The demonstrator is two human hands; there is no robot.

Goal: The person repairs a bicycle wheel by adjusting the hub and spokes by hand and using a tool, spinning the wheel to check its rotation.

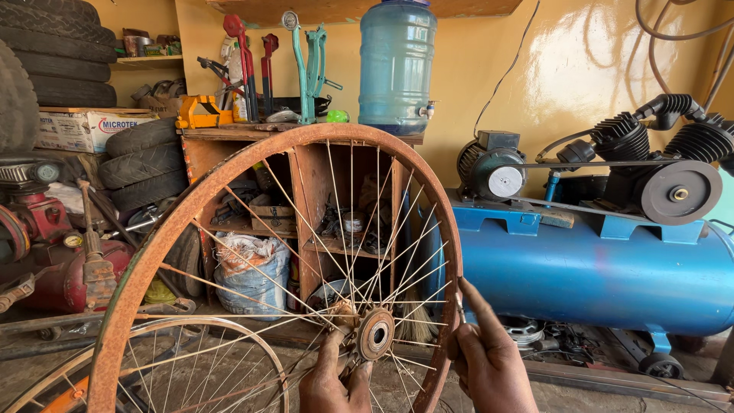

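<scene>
A rusty spoked bicycle wheel [229, 191] stands upright in the foreground, its hub [375, 334] low at centre; the left hand [334, 382] is closed around the hub from below; the right hand [489, 359] pinches a thin spoke [461, 306] at the rim's right edge; a second wheel [176, 367] lies behind at lower left; beyond, a blue air compressor [604, 268], a water jug [397, 65], stacked tyres [141, 164].

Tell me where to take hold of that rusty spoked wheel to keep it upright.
Grip the rusty wheel at its hub from below, where the left hand already is: the spokes meet there. Steady the right side of the rim from outside, as the right hand does; it is bare and narrow.
</scene>
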